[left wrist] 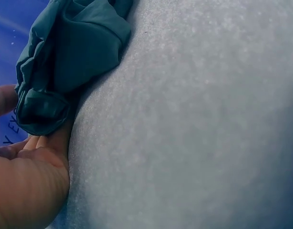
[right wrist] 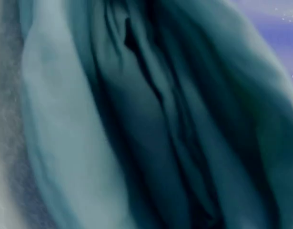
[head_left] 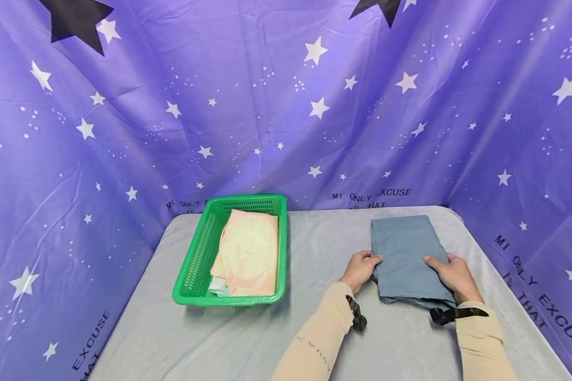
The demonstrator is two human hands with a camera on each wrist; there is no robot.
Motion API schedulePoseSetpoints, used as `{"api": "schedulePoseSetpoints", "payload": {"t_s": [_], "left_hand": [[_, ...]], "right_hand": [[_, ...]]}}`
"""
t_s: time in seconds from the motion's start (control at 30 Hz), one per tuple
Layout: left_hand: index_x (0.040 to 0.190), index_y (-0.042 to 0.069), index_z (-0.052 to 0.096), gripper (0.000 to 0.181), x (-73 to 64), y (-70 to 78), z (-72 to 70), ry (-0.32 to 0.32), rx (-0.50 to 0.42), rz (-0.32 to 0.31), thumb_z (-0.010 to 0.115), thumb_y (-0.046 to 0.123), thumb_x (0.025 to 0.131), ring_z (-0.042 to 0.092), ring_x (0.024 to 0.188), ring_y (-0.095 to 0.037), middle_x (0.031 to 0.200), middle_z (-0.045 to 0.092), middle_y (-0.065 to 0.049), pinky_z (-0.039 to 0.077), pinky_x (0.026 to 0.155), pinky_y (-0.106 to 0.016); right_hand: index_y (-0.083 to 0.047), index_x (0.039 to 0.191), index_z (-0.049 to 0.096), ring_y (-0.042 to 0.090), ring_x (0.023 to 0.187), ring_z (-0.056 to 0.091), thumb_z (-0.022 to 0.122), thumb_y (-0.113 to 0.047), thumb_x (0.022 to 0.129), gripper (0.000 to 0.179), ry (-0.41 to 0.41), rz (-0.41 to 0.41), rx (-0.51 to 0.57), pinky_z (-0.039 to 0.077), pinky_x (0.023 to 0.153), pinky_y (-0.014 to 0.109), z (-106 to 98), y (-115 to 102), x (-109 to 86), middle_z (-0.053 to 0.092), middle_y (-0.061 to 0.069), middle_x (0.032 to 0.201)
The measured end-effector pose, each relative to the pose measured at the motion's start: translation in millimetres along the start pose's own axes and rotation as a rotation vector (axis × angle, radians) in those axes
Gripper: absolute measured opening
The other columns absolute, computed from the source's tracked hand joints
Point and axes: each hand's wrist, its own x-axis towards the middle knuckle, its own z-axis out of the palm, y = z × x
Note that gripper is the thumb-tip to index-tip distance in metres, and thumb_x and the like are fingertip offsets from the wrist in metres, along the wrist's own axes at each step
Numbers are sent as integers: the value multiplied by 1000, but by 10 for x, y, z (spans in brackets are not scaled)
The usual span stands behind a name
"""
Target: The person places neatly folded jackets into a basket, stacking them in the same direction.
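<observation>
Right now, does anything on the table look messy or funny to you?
A little. The blue cloth has layers sticking out unevenly along its near edge, so it looks less neat. In the green basket, a pale cloth peeks from under the pink cloth. I see nothing spilled or torn.

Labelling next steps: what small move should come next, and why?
Probably lift the folded blue cloth toward the green basket: the left hand and right hand grip its opposite sides, and the basket holds a folded pink cloth.
</observation>
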Motion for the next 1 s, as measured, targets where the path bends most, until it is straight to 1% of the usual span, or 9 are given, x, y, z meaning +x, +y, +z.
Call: {"api": "schedulePoseSetpoints", "payload": {"t_s": [0.07,0.13,0.23,0.3,0.37,0.6,0.8,0.9,1.0], "left_hand": [[143,6,58,49,-4,0,-8,-4,6,1,67,28,100,59,133,-28,141,64,-13,48,111,-48],[142,5,59,49,-2,-3,-13,-10,-2,2,67,28,100,60,132,-28,139,65,-14,48,111,-48],[142,4,59,50,2,-10,-23,-23,-13,7,68,28,100,61,131,-28,137,66,-14,48,111,-48],[143,3,58,51,-3,-12,-29,-26,-15,6,68,29,99,61,131,-28,137,66,-14,48,112,-48],[144,3,56,54,-16,-13,-32,-26,-14,6,69,30,99,60,132,-28,139,65,-15,47,112,-48],[140,7,61,49,-40,-21,-17,9,-1,19,72,26,97,63,127,-27,136,67,-12,50,109,-48],[138,9,63,49,-87,-40,5,56,-123,2,76,22,93,67,119,-25,130,70,-10,51,107,-48],[135,10,64,45,-119,-9,0,50,-162,16,76,19,92,69,115,-25,127,72,-10,53,104,-47],[125,16,68,33,-149,59,-24,15,-181,42,75,17,93,72,103,-22,116,76,-6,57,94,-43]], "right_hand": [[15,155,21,53,129,49,47,-50,105,85,-18,11,25,48,102,56,2,-15,-15,34,42,153],[13,157,17,55,134,43,46,-48,106,85,-17,11,47,43,106,60,13,-29,-31,31,41,155],[11,156,26,34,111,63,50,-45,106,79,26,-11,58,53,94,42,40,-44,-62,40,38,152],[9,152,36,15,94,61,52,-43,105,72,62,-28,61,50,82,31,63,-56,-85,49,35,145],[8,150,40,3,90,53,55,-42,104,69,89,-32,69,46,77,26,77,-71,-110,51,33,142],[3,151,42,-3,92,48,57,-44,103,68,139,-30,121,42,82,27,100,-131,-196,51,25,145],[0,150,45,-7,90,46,57,-45,103,67,171,-38,129,41,81,24,102,-201,-297,52,23,144],[-2,146,50,-5,89,48,58,-46,102,63,200,-35,129,41,80,25,92,-240,-343,56,20,137],[-4,142,53,-3,87,50,60,-47,101,60,229,-23,144,42,77,24,75,-276,-383,63,1,118]]}}
